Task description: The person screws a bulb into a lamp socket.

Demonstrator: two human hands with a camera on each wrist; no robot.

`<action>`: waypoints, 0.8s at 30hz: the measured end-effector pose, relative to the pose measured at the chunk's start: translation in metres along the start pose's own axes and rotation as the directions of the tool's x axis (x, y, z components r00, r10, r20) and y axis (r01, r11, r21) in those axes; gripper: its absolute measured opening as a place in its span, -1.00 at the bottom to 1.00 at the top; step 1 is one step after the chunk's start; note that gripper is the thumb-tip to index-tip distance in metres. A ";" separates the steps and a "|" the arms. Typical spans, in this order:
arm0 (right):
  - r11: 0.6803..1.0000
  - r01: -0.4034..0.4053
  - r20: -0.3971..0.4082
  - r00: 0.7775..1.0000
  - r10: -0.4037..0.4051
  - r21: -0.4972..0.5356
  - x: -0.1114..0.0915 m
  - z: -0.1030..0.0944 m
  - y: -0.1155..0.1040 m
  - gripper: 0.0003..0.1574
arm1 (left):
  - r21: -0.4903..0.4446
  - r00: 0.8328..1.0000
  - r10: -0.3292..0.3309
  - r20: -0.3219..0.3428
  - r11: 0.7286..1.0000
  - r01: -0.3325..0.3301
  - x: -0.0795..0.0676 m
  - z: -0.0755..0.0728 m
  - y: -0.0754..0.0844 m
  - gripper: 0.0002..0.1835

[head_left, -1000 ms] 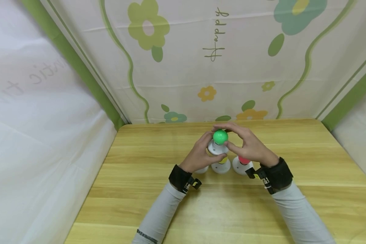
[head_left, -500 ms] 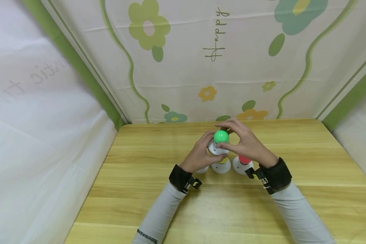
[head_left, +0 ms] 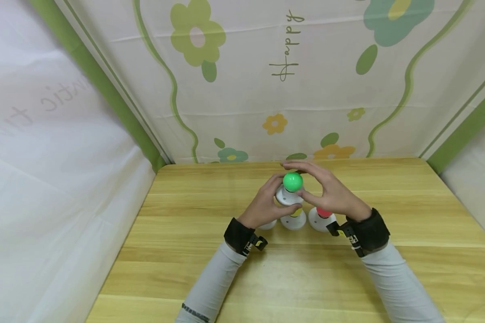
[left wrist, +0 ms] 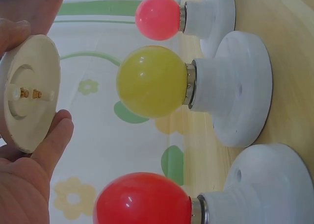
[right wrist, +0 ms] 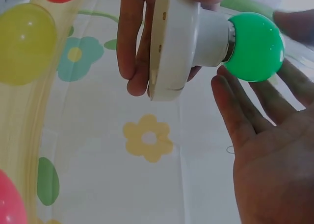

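Observation:
Above the table, my left hand (head_left: 264, 204) holds a white lamp socket (left wrist: 37, 87) by the rim of its round base. Two brass terminals show on the underside in the left wrist view. A green light bulb (right wrist: 255, 47) sits in this socket, its metal collar partly visible. Around the bulb curves my right hand (head_left: 333, 190), with fingers beyond it and thumb on the near side. In the right wrist view these fingers are spread loosely and the thumb stands a little off the glass. Contact between the other fingertips and the bulb is hard to tell.
Below the hands, a row of white sockets stands on the wooden table (head_left: 178, 269). They carry a red bulb (left wrist: 142, 199), a yellow bulb (left wrist: 152, 82) and a pink bulb (left wrist: 158, 17). A flower-printed curtain (head_left: 242, 80) hangs behind the table.
Half a second ago the right thumb lay farther left across the bulb's base; now it has drawn back right, and the fingers reach farther left. Left hand and socket stay nearly still.

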State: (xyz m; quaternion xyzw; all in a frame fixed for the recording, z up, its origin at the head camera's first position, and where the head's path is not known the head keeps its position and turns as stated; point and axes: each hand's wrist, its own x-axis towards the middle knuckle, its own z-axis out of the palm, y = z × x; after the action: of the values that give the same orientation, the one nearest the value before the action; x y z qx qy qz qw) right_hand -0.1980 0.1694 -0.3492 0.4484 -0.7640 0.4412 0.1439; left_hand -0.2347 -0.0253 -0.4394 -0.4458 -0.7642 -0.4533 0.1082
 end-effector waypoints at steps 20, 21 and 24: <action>0.996 -0.071 0.005 0.997 0.071 -0.052 -0.015 0.005 0.039 -0.32 | -0.002 1.000 -0.010 0.003 1.000 0.010 0.000 0.001 -0.002 -0.23; 0.996 -0.072 0.002 0.997 0.072 -0.057 -0.016 0.006 0.042 -0.32 | 0.001 1.000 -0.007 0.003 1.000 0.007 0.000 0.001 -0.002 -0.23; 0.995 -0.074 -0.008 0.997 0.073 -0.068 -0.016 0.006 0.046 -0.35 | 0.002 1.000 0.002 0.002 1.000 -0.002 0.000 0.001 -0.002 -0.25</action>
State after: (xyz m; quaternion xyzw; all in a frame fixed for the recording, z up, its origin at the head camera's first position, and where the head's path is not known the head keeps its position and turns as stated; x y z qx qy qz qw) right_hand -0.2247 0.1830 -0.3878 0.4136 -0.7941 0.4211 0.1449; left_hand -0.2360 -0.0245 -0.4408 -0.4469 -0.7645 -0.4518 0.1083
